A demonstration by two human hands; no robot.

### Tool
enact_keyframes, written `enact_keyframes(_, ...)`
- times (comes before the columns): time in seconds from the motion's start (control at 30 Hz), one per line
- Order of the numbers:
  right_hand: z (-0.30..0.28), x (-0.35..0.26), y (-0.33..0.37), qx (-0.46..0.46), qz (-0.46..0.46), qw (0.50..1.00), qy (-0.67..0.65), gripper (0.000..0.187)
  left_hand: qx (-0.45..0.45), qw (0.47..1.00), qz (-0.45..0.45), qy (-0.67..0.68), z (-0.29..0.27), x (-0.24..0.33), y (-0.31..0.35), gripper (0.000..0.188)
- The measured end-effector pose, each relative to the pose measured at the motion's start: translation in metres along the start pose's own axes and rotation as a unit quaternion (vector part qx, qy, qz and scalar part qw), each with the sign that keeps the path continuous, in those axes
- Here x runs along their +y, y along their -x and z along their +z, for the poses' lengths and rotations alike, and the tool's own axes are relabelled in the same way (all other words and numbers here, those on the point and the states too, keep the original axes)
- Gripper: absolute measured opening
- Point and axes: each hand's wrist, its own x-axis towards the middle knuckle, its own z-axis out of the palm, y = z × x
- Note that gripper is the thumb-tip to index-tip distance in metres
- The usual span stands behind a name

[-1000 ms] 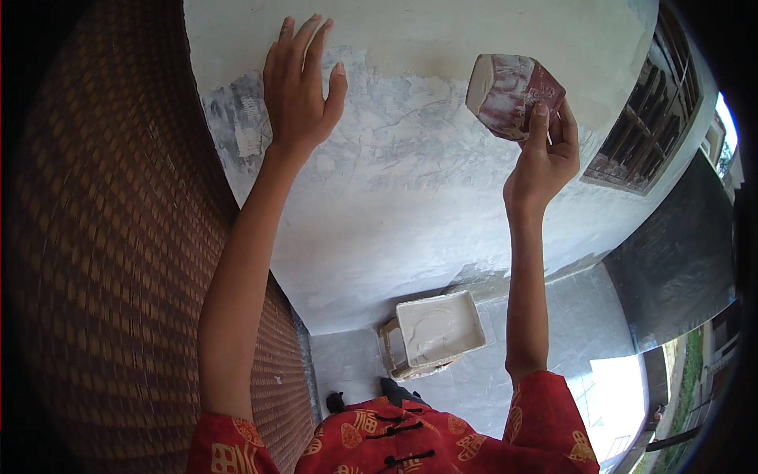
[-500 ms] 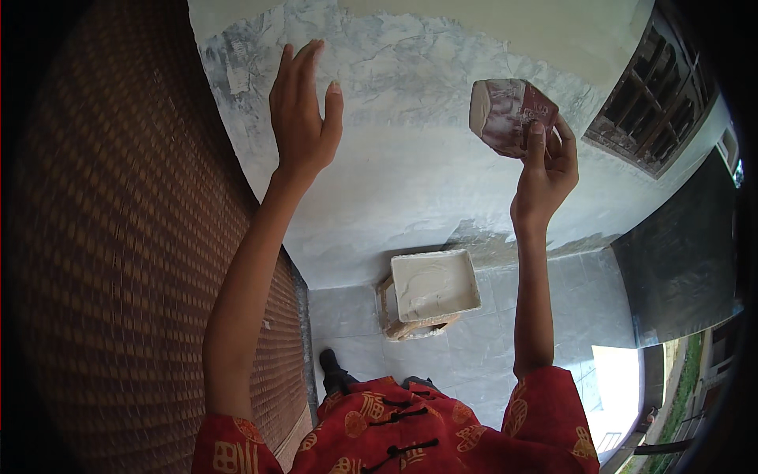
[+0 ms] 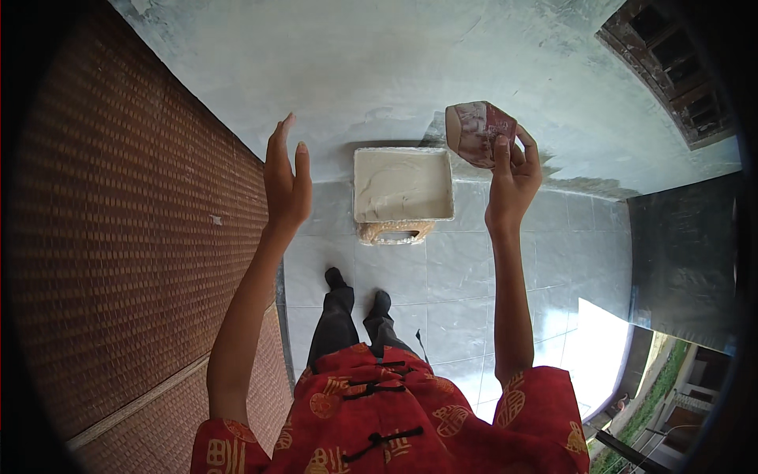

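Note:
My right hand grips a flat, angular dark-red putty scraper by its right end, thumb on the near face. White smears cover much of the scraper, and pale putty coats its left edge. My left hand is held up with its fingers stretched out and thumb apart, holding nothing. Between and beyond my hands, a rectangular tray holds wet cream putty with a ridged surface. The tray rests on a putty-spattered stool, at the foot of the wall.
A pale, partly coated wall rises ahead, with a brown lattice window at upper right. Woven brown matting stands along the left. Grey tiles cover the floor; a dark sheet hangs at right.
My view has tipped downward, so the tray and floor appear higher and my feet show more. Both hands have lowered against the wall, the scraper still in the right one.

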Motion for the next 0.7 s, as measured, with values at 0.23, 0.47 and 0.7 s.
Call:
enact_keyframes(0.23,-0.037,0.062,0.039,0.021,0.139,0.988,0.063,0.031,-0.068,0.986,-0.143,0.044,0.062,-0.036,0.075,0.047)
enact_keyframes(0.47,-0.053,0.146,0.055,0.005,0.227,0.966,0.121,0.031,-0.109,0.952,-0.280,0.049,0.132,-0.079,0.146,0.050)
enact_keyframes(0.7,-0.047,0.258,0.055,-0.119,0.205,0.939,0.249,0.026,-0.061,0.894,-0.441,0.057,0.197,-0.136,0.211,0.053)
